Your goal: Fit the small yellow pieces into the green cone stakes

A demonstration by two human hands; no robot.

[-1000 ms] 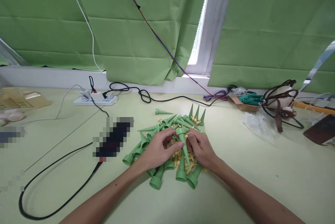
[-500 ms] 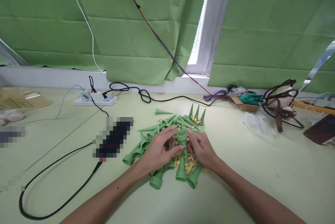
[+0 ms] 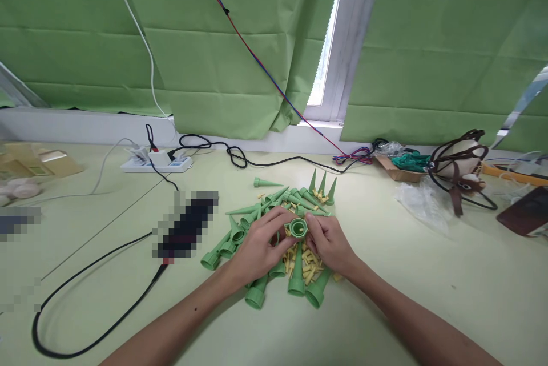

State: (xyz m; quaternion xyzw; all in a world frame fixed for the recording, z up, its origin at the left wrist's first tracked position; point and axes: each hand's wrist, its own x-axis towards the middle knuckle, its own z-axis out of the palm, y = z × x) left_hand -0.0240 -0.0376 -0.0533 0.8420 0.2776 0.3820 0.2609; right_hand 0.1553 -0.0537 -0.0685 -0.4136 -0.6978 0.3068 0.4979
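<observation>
A green plastic watering spike (image 3: pixel 298 228) is held with its round mouth facing me, and a small yellow tip shows inside. My left hand (image 3: pixel 262 240) grips it from the left, thumb below and fingers above. Against the right side of its rim, my right hand (image 3: pixel 327 237) is closed in a pinch; whatever lies between those fingertips is hidden. More green spikes (image 3: pixel 296 280) lie heaped around and under both hands. Small yellow plastic valves (image 3: pixel 311 266) are piled beneath the held spike. Several cones (image 3: pixel 331 190) stand point-up behind, with yellow pieces among them.
A single green spike (image 3: pixel 268 183) lies behind the heap. To the left are a pixelated dark object (image 3: pixel 188 226) with a black cable and a white power strip (image 3: pixel 156 165). Clear plastic bags (image 3: pixel 422 203), a cardboard box (image 3: pixel 398 171) and a bag (image 3: pixel 462 157) sit at right.
The held spike has tipped so its mouth turns toward me, revealing the yellow tip inside. Both hands stay in nearly the same place.
</observation>
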